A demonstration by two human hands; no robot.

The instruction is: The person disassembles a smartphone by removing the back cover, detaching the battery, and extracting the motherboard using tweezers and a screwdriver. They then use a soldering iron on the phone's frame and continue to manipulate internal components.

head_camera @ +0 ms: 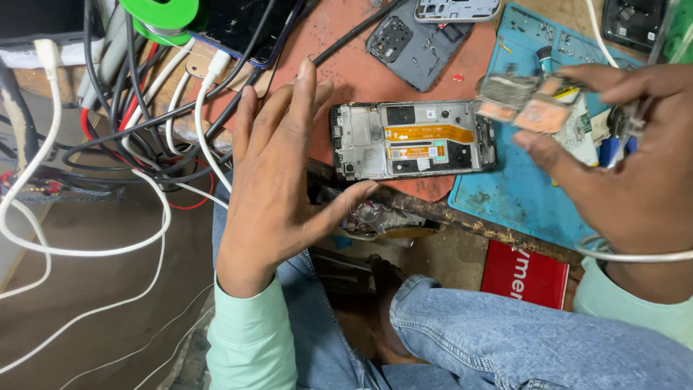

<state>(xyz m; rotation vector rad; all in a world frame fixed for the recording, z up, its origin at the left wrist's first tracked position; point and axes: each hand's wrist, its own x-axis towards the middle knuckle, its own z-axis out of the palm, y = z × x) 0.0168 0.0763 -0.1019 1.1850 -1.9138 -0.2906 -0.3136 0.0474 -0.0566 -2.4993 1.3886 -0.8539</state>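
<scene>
Opened smartphone chassis, grey metal frame with orange flex ribbon (413, 140): lies flat on the worn red-brown bench top (346, 68), partly over the blue repair mat (516, 195).
Your left hand (278, 177): spread open, empty, thumb tip near the chassis's lower left corner.
Your right hand (621, 155): fingers pinch a blurred circuit board with copper-coloured shields (530, 105) above the mat.
Grey plastic back cover (411, 40): beyond the chassis.

Even bright light, soft shadows, right hand (635, 173) motion-blurred, centre sharp
</scene>
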